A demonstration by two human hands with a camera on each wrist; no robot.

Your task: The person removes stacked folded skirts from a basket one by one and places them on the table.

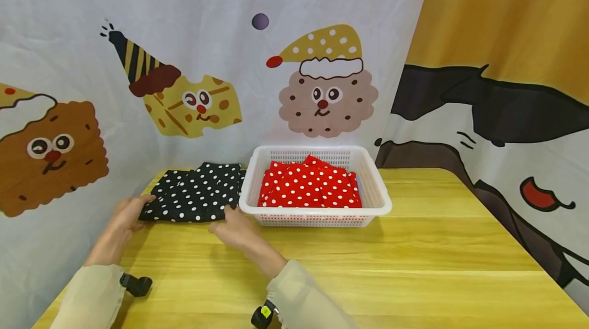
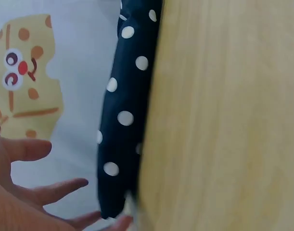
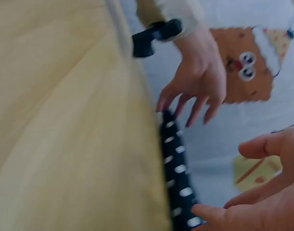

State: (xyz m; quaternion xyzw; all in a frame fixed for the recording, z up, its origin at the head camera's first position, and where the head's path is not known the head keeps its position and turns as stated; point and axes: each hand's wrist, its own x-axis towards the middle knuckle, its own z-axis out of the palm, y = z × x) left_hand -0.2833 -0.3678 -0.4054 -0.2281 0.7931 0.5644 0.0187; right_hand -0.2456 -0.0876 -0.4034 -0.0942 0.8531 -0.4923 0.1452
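A folded black cloth with white dots lies flat on the table, left of the basket. At its left end is my left hand, fingers spread and fairly straight, with fingertips at the cloth's corner; the left wrist view shows these spread fingers beside the dotted edge. My right hand is by the cloth's front right corner. In the right wrist view its fingers are extended, and one fingertip meets the cloth. Neither hand curls round the fabric.
A white plastic basket stands just right of the black cloth, holding folded red cloth with white dots. The wooden table extends to the right and front. A printed curtain hangs behind the table.
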